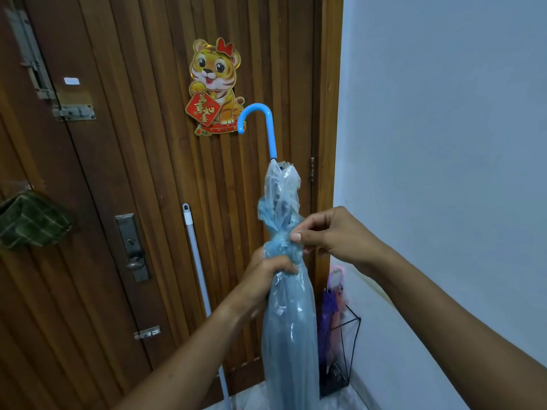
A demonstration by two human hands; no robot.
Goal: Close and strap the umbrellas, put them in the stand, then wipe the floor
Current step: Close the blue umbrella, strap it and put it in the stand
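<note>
Blue umbrella closed, both grips on it.
My left grip (pixel 268 276) is clenched round the blue umbrella (pixel 285 338) mid-canopy, held upright w/ hook handle (pixel 268 125) up, in front of the door (pixel 133 173). Right grip (pixel 334 235) pinches the bunched folds just above. Wire stand (pixel 343 350) at right by the wall, purple umbrella (pixel 328 309) in it.

— How are the hands placed?
— The left hand (pixel 266 279) is wrapped around the umbrella (pixel 287 335), with fingers (pixel 284 269) curled tight. Its forearm comes up from 7 o'clock.
— And the other one?
— The right hand (pixel 334 235) sits at 2 o'clock from the left, thumb and forefinger pinching the bunched cover. That forearm enters from 4 o'clock.
</note>
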